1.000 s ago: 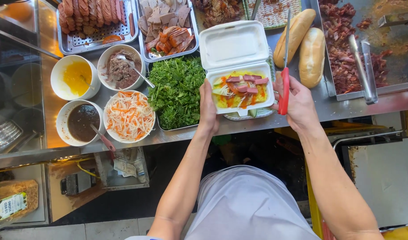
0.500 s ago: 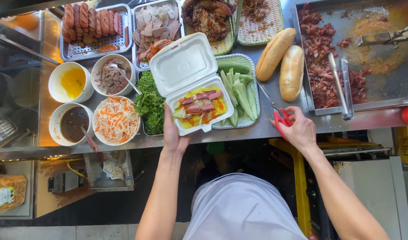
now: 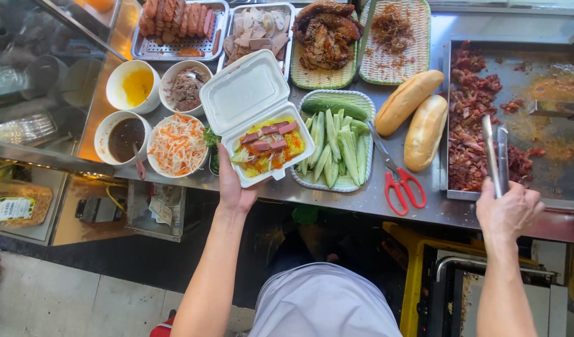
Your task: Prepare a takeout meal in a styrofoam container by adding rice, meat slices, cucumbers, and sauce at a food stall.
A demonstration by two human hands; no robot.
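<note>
My left hand (image 3: 234, 187) holds a white foam lunch box (image 3: 256, 118) by its near edge, lid open; inside lie yellow rice, sliced sausage and shredded vegetables. The box hangs over the steel counter (image 3: 362, 200), between a bowl of shredded carrot (image 3: 178, 145) and a basket of cucumber sticks (image 3: 334, 146). My right hand (image 3: 509, 209) grips the handles of metal tongs (image 3: 494, 156) at the front edge of a griddle (image 3: 549, 181) of chopped red meat (image 3: 471, 106). Red-handled scissors (image 3: 399, 181) lie on the counter between my hands.
Two baguettes (image 3: 415, 115) lie left of the griddle. Bowls of yellow sauce (image 3: 134, 86), dark sauce (image 3: 123, 138) and minced meat (image 3: 186, 87) stand at left. Trays of sausages (image 3: 178, 25), sliced meat (image 3: 256, 28), roast meat (image 3: 324, 37) and shredded meat (image 3: 393, 37) line the back.
My right hand left the scissors on the counter, moved right and took the tongs. My left hand shifted the box left, off the greens and toward the carrot bowl.
</note>
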